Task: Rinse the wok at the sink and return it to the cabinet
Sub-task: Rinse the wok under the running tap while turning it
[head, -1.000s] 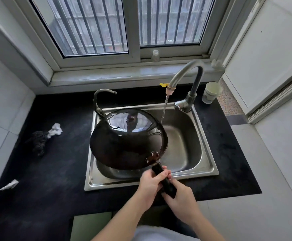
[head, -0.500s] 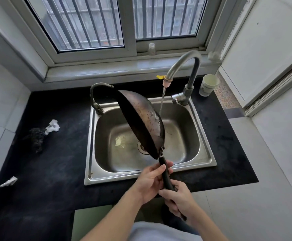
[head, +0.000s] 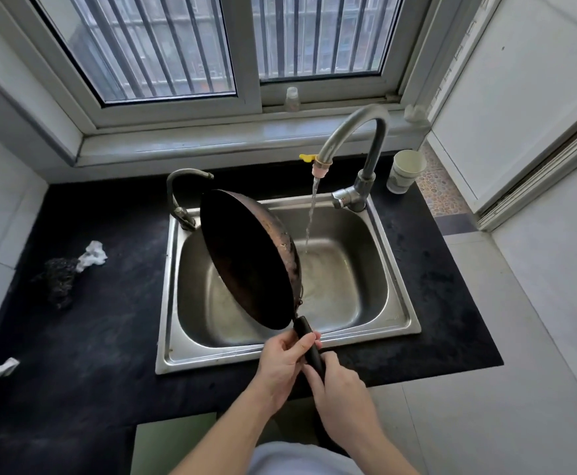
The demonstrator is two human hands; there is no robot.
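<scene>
A dark wok (head: 246,258) hangs tilted on its side over the steel sink (head: 397,313), its black inside facing left and its rusty outer wall facing the tap. Both hands grip its black handle at the sink's front rim: my left hand (head: 282,363) higher up, my right hand (head: 340,389) lower down. Water runs from the curved tap (head: 352,135) into the basin just right of the wok, without touching it. No cabinet is in view.
A second, smaller tap (head: 180,193) stands at the sink's back left corner. A paper cup (head: 404,171) sits right of the main tap. On the black counter (head: 74,337) lie a dark scourer (head: 57,275) and crumpled paper (head: 93,255). A small bottle (head: 291,97) stands on the window sill.
The wok went from bottom-up over the basin to standing on edge, and has since turned further so its inside faces left. Both hands kept hold of the handle.
</scene>
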